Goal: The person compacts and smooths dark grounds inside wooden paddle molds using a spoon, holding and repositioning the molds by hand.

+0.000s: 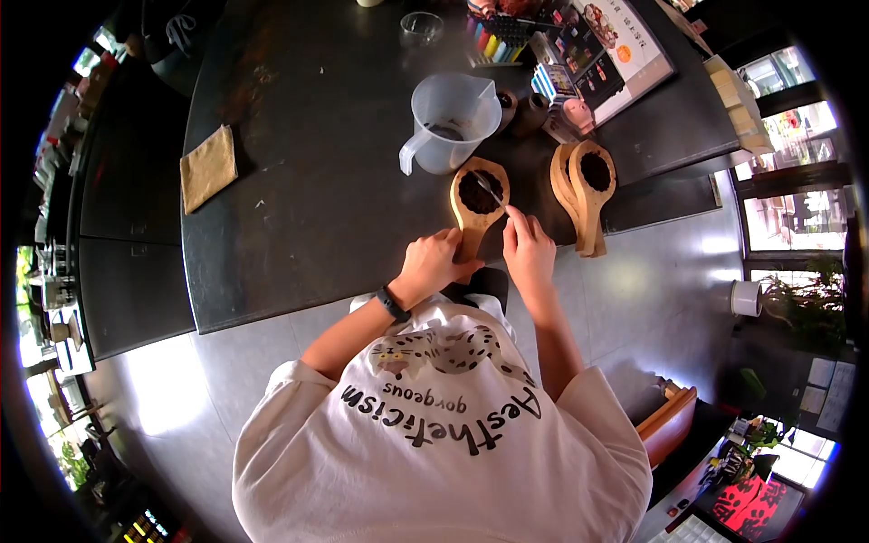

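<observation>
My left hand [433, 264] is closed round the handle of a wooden paddle-shaped holder [472, 233] at the table's near edge. Its round hollow contains dark, crumbly material [474, 195]. In my right hand [530, 250] is a thin spoon-like tool [490, 188], its far end dipping into the dark material; its exact shape is too small to make out. Just beyond the holder stands a translucent plastic jug [455, 113], with some dark stuff visible at its bottom. To the right lie stacked wooden holders [588, 213], the top one also filled with dark material.
A folded tan cloth [209, 169] lies on the dark table [299, 199] at the left. Toward the back are a clear cup [422, 29], small dark jars [529, 116], a pink figurine [577, 114], coloured markers [493, 45] and a menu board [625, 50].
</observation>
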Demonstrator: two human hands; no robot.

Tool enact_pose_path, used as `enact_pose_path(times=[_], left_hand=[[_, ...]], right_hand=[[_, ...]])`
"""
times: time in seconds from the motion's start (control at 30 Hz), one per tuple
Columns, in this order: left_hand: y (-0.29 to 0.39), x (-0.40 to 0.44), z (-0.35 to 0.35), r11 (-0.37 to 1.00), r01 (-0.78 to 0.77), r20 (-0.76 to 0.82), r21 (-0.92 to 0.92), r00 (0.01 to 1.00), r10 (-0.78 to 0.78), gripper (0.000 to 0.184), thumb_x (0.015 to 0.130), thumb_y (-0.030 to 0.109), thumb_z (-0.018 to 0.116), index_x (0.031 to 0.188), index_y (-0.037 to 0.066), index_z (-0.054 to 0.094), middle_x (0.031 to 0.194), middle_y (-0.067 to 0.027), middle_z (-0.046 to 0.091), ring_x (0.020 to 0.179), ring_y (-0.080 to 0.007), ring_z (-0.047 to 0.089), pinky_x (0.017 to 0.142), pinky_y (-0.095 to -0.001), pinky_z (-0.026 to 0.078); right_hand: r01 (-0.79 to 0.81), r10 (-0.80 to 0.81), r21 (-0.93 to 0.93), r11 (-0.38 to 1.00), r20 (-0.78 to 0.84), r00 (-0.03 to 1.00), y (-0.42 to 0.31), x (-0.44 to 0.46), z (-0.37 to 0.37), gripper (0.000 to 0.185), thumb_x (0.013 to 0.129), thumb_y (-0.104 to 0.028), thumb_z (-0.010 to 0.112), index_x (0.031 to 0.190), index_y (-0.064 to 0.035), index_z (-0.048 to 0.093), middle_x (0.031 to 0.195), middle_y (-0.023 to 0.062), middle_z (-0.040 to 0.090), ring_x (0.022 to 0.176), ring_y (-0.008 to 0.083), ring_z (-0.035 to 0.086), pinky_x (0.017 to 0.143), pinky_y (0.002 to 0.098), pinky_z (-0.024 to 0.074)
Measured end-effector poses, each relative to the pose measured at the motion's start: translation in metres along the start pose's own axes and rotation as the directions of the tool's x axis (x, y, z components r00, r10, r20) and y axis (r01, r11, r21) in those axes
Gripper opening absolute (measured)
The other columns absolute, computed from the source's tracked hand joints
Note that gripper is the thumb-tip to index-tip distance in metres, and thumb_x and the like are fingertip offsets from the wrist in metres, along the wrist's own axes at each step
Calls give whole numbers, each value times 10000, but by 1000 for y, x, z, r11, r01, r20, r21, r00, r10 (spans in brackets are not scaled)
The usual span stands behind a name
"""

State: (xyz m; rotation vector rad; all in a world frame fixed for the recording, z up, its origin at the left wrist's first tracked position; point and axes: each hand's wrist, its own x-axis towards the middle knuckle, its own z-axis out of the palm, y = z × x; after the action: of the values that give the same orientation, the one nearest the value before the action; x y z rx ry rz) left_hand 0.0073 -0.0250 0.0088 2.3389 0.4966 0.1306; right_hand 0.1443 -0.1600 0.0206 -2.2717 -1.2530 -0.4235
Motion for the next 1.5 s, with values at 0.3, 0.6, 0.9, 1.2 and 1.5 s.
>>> enact_pose_path(times=[0.3,0.6,0.9,1.2,1.5], left_hand=[[-1,0,0,999,-22,-20,-31,1000,21,480,750,502,756,871,62,606,815,-101,674,709,-312,678,617,-401,542],[0,0,-1,999,-14,-15,-44,1000,14,468,752,498,756,855,70,597,796,-106,667,704,-316,673,610,-409,537],[1,0,-3,999,-6,4,-39,1000,6,473,758,494,751,872,63,593,807,-107,669,714,-312,674,627,-408,533],[0,0,-2,1000,-2,8,-18,1000,2,482,757,496,753,896,59,603,826,-113,674,722,-314,678,640,-409,542],[1,0,-3,1000,-6,6,-8,1000,6,482,753,492,760,886,56,605,822,-109,671,719,-317,678,631,-411,544]], right_hand=[[-10,11,-11,1000,7,1000,-1,-5,0,242,848,-51,641,1089,-78,656,730,96,583,586,285,622,497,382,508],[-1,1,-26,1000,3,1000,2,-12,-10,229,847,-52,643,1074,-78,657,740,96,598,594,286,626,508,378,509],[-30,30,3,1000,-30,999,0,-8,-21,220,862,-52,646,1080,-86,655,753,88,606,608,287,624,518,379,502],[4,-4,-8,1000,-44,999,10,3,-14,220,855,-51,646,1072,-87,660,733,95,587,601,290,622,513,382,508],[-39,40,-23,999,34,999,12,-2,-9,236,870,-51,640,1100,-103,653,784,100,617,634,314,624,539,405,503]])
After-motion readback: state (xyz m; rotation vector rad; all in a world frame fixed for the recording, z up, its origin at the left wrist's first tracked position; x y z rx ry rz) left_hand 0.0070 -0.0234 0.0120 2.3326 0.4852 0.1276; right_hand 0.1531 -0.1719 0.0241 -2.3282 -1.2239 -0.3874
